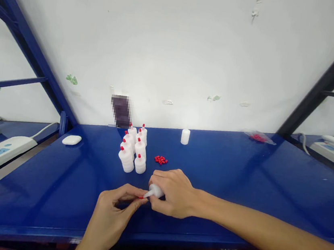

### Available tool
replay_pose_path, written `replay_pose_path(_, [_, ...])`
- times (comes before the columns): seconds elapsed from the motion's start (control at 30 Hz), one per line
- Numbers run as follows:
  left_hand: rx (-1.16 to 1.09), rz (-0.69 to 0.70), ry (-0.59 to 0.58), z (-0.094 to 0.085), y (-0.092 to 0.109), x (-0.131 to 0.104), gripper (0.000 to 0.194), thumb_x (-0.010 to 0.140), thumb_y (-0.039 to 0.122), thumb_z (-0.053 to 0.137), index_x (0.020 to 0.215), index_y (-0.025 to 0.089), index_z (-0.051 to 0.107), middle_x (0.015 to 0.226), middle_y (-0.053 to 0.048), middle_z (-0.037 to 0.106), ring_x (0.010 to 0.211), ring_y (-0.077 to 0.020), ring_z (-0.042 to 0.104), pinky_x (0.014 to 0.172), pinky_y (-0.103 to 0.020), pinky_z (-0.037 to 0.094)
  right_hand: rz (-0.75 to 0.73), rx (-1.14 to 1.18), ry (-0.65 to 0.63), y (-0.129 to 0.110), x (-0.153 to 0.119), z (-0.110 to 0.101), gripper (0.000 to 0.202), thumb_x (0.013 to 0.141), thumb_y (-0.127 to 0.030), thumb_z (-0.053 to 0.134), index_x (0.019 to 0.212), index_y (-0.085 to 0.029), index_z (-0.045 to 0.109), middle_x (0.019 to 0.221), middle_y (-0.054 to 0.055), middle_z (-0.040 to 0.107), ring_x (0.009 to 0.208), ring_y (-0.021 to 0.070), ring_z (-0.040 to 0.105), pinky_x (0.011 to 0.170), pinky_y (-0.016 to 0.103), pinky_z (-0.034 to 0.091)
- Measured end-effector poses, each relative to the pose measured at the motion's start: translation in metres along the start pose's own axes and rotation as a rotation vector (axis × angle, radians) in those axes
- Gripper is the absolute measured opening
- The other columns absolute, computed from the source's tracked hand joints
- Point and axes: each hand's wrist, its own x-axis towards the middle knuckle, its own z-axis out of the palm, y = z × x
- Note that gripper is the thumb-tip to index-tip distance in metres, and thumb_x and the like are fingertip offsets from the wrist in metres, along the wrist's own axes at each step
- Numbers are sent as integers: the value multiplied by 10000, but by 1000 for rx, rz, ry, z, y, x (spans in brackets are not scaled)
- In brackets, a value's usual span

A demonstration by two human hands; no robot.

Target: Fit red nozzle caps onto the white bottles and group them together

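My right hand point(173, 192) is wrapped round a white squeeze bottle point(155, 190), which lies tilted with its pointed nozzle toward the left. At the nozzle's tip, my left hand point(117, 208) pinches a small red cap point(141, 197) between thumb and forefinger. The cap meets the tip or sits right against it; I cannot tell which. Just beyond my hands lies a little pile of loose red caps point(161, 160). Left of that pile, several white bottles point(126, 158) stand upright in two rows with red caps on their nozzles.
A white cylindrical container point(185, 137) stands near the wall. A clear plastic bag point(258, 137) with red pieces lies at the back right. At the left is a white rounded case point(71, 140), with a power strip point(1, 155) beyond the blue table point(224, 176).
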Motion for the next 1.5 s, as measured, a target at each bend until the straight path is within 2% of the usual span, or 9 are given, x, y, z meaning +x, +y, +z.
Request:
replay_pose_path(0.27, [274,402,59,8,1,-6,130,876,113,626,892,214,706,772,17,736,656,-107,692,628,-161,535,113,-141,-126,-9,1,-3,540,824,-698,480,699,-194,629,623,26,646,517,152,522,518,277,191])
replay_pose_path(0.4, [339,499,50,11,-3,-7,200,891,62,563,985,206,665,782,11,718,642,-100,670,629,-171,519,146,-152,-109,-8,4,-1,544,789,-695,500,590,-202,614,511,15,581,443,123,442,502,276,174])
replay_pose_path(0.6, [347,516,-34,14,0,-10,266,922,81,541,1120,221,651,876,-27,722,750,-134,685,693,-210,540,146,-97,-58,-6,0,5,414,701,-580,611,547,-198,576,461,-17,502,428,96,351,499,270,177])
replay_pose_path(0.73, [204,431,-69,10,12,-3,168,936,140,567,1022,220,688,891,-33,726,748,-128,678,690,-208,535,87,95,30,-1,-2,8,434,748,-589,566,587,-187,532,516,-26,495,481,96,374,530,257,233])
replay_pose_path(0.87, [279,435,167,-14,26,31,63,904,249,654,870,206,687,801,-17,699,724,-146,638,687,-253,511,33,439,133,14,-2,6,556,905,-655,352,671,-182,528,568,-29,477,517,98,392,550,245,289])
replay_pose_path(1.0, [678,576,344,-46,26,78,132,917,315,633,893,209,709,1016,-74,662,982,-234,568,899,-410,458,135,586,213,30,0,4,506,885,-656,475,695,-188,507,580,-44,456,537,97,378,533,233,297])
replay_pose_path(1.2, [918,584,156,-48,11,96,198,953,346,573,941,230,733,1270,-112,573,1178,-310,462,935,-493,410,232,393,303,34,5,2,480,626,-507,793,658,-212,416,554,-80,398,521,83,295,512,236,243])
replay_pose_path(1.37, [954,602,160,-41,7,92,195,952,318,571,976,251,753,1356,-110,555,1246,-348,413,964,-536,382,121,299,353,42,3,-2,262,807,-448,563,754,-213,460,594,-56,459,521,106,371,558,255,281])
replay_pose_path(1.5, [913,585,224,-41,4,91,249,952,318,572,1159,258,697,1389,-116,538,1241,-329,422,963,-510,388,294,75,258,52,5,-11,266,916,-427,431,786,-211,514,631,-23,553,564,139,477,590,266,285])
